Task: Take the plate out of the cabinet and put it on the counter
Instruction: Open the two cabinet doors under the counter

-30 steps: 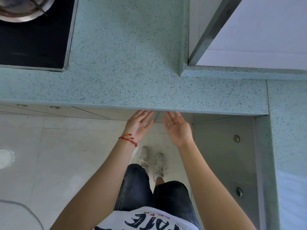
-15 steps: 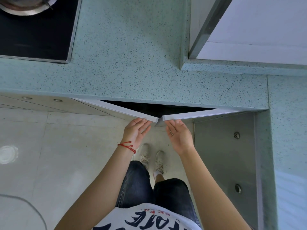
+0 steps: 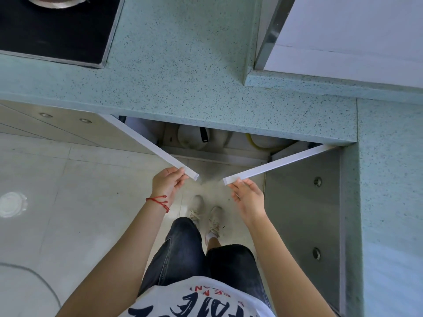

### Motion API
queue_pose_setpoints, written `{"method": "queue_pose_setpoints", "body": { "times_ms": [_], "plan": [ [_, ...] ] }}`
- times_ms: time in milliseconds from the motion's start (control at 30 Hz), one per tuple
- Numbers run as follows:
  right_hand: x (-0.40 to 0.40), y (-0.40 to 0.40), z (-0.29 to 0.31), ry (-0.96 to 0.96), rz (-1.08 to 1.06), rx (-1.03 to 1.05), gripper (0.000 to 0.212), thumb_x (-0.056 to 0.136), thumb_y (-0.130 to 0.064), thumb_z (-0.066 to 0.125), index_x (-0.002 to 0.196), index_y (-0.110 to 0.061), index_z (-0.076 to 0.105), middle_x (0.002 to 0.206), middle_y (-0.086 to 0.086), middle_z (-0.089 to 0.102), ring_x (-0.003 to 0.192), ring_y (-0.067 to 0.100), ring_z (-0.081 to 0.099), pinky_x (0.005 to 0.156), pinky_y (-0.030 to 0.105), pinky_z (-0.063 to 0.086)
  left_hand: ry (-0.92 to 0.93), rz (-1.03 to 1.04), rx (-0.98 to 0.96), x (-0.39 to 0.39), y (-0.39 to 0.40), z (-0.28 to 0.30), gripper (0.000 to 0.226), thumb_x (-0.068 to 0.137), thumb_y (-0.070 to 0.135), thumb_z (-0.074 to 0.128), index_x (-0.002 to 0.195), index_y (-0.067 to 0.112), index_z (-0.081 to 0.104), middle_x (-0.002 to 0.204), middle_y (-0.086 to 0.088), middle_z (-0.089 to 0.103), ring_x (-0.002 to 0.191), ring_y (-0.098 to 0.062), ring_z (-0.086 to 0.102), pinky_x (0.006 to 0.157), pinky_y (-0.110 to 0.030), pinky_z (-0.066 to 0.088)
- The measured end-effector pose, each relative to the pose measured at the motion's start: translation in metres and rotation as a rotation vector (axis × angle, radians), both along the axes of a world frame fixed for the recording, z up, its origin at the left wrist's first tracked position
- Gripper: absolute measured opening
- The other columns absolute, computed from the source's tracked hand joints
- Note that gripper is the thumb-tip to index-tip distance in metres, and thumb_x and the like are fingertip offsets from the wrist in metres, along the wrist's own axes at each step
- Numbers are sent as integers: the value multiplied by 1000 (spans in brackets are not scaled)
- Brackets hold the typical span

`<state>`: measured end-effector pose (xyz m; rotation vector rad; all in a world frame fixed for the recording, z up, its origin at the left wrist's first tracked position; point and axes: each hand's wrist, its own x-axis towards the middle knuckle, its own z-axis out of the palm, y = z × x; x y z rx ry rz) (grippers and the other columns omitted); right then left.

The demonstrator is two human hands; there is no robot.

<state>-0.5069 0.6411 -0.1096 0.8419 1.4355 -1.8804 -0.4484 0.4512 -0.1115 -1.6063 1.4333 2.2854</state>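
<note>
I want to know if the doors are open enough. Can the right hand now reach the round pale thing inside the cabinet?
Probably yes. Both doors stand swung out, leaving a gap between them, and the round pale thing sits just behind it. But the right hand grips the right door edge and must let go first.

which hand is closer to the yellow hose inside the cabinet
Right. The right hand grips the right door's edge below the yellow hose; the left hand is farther left on the other door.
</note>
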Motion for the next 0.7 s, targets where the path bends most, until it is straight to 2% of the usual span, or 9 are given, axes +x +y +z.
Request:
{"method": "queue_pose_setpoints", "body": {
  "times_ms": [100,267,400,500,600,700],
  "plan": [
    [6,9,2,25,18,22,18,87,-9,60,72,-16,52,77,2,65,76,16,64,64,24,46,-16,-15,-30,14,-3,0,12,83,8,62,72,11,58,49,8,65,64,-10,59,65,-20,47],
    [20,24,5,45,44,79,20,86,-11,61,71,-18,50,58,-5,68,67,16,61,62,24,43,-35,-62,-65,30,-7,3,9,82,9,63,76,12,58,48,10,67,58,-3,62,62,-20,45],
    [31,38,9,56,63,164,17,84,-12,64,75,-18,50,75,0,63,59,6,63,53,20,42,-61,-77,-78,43,-11,5,14,81,10,65,72,14,56,47,10,66,57,-4,61,60,-21,42],
    [38,46,12,82,105,240,18,82,-15,67,76,-17,50,73,-3,61,56,1,62,49,16,42,-76,-90,-103,55,-15,7,21,80,9,67,66,15,52,42,11,63,55,-6,57,56,-21,38],
    [48,51,16,121,149,349,22,80,-17,69,76,-18,47,72,-3,56,62,6,58,54,19,42,-85,-124,-128,69,-22,9,24,79,9,67,64,15,49,41,10,62,47,-2,59,48,-18,36],
    [56,59,18,138,170,432,21,80,-18,69,85,-13,49,82,4,61,61,8,54,55,20,41,-98,-157,-155,85,-30,13,24,78,8,69,65,13,50,43,6,64,41,1,59,40,-14,36]
  ]
}}
